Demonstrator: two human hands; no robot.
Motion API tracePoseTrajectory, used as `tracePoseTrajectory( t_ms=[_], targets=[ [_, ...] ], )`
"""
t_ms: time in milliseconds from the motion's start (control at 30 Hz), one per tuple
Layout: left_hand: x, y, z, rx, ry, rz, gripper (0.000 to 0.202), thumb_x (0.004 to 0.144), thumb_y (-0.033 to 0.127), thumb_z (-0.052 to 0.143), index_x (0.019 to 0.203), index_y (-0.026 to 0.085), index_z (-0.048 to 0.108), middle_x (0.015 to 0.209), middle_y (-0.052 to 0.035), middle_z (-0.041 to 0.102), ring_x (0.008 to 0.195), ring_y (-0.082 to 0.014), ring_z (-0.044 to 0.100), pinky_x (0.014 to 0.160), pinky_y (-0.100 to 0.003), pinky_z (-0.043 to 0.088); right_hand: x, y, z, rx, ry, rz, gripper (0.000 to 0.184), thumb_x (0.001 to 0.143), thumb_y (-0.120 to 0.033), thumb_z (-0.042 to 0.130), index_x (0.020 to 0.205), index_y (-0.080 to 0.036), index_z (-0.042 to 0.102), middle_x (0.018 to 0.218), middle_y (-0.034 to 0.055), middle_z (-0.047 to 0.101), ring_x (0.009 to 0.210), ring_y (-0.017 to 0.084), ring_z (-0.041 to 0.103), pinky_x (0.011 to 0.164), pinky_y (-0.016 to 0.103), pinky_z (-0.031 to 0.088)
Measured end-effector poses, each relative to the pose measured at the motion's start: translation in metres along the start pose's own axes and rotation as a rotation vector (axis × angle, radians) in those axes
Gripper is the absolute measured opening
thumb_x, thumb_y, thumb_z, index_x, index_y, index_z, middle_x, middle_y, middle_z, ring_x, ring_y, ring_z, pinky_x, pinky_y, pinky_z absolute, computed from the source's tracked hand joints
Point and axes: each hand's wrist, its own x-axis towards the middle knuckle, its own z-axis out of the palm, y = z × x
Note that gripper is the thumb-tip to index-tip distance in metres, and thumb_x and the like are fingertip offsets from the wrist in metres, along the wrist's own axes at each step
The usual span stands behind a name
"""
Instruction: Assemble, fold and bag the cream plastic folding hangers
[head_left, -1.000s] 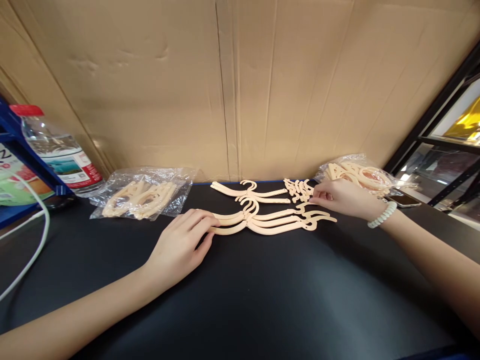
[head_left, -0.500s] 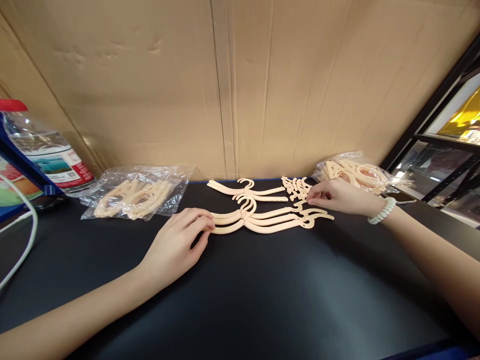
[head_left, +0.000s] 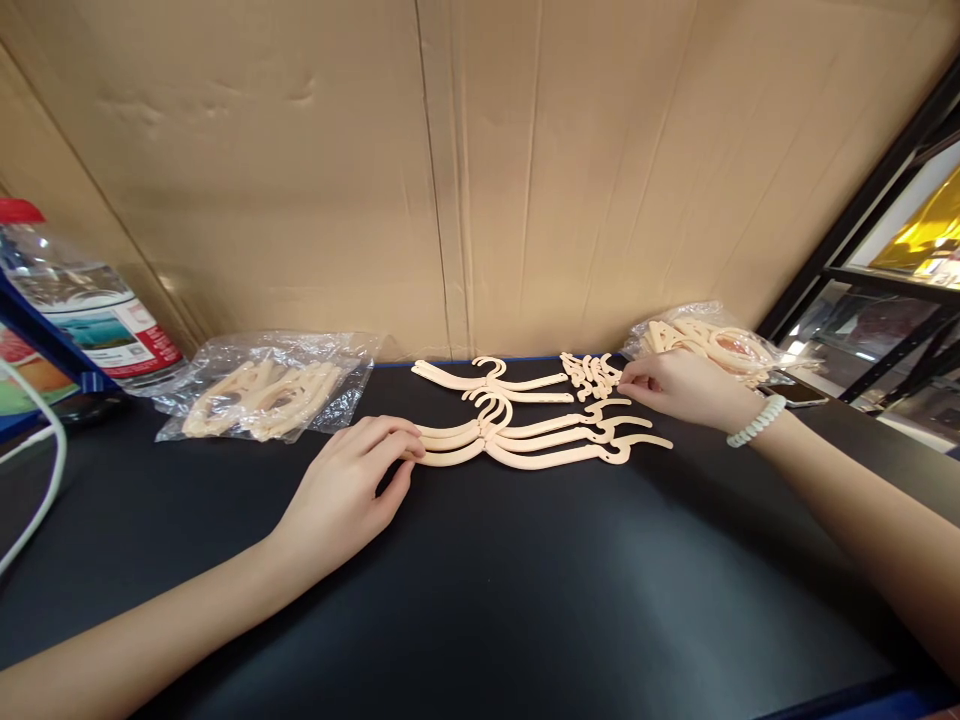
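Note:
Several cream plastic hangers (head_left: pixel 525 440) lie fanned on the black table (head_left: pixel 525 600). My left hand (head_left: pixel 345 495) rests on the table with curled fingers, thumb and fingertips pinching the left ends of the hangers. My right hand (head_left: pixel 675 390), with a white bead bracelet on its wrist, reaches to a small pile of cream clips (head_left: pixel 592 375) behind the hangers, its fingertips pinched at the pile's right edge. Another hanger (head_left: pixel 487 380) lies further back.
A clear bag of hangers (head_left: pixel 262 390) lies at the back left, another bag (head_left: pixel 712 340) at the back right. A water bottle (head_left: pixel 82 310) and a white cable (head_left: pixel 37 500) are at the left. Cardboard (head_left: pixel 480 170) walls the back. A black shelf frame (head_left: pixel 877 300) stands right.
The view has shifted slightly. My right hand has edged back toward the clip pile, and the front hangers' right ends have spread a little. My left hand stays at the hanger ends.

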Motion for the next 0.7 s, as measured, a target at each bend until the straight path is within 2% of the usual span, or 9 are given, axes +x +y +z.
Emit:
tracePoseTrajectory(
  t_ms=[500,700],
  targets=[
    [0.0008,0.0047,-0.0038,-0.045,0.037,0.054,0.013,0.092,0.019,0.047,0.092,0.021,0.060,0.105,-0.0050,0.065,0.101,-0.0218,0.061,0.089,-0.038,0.045,0.0017,-0.0017,0.0026,0.004,0.032,0.053,0.027,0.090,-0.034,0.044,0.085,-0.021,0.068,0.076,0.0045,0.070,0.065,0.020,0.061,0.060,0.029,0.041],
    [0.0003,0.0059,-0.0039,-0.044,0.036,0.084,0.013,0.092,0.016,0.047,0.092,0.021,0.059,0.108,-0.0056,0.064,0.106,-0.0221,0.060,0.093,-0.040,0.044,0.0030,-0.0018,0.0058,-0.031,0.067,-0.007,0.027,0.091,-0.030,0.042,0.084,-0.020,0.065,0.084,0.0069,0.070,0.075,0.023,0.062,0.065,0.030,0.043]
  ],
)
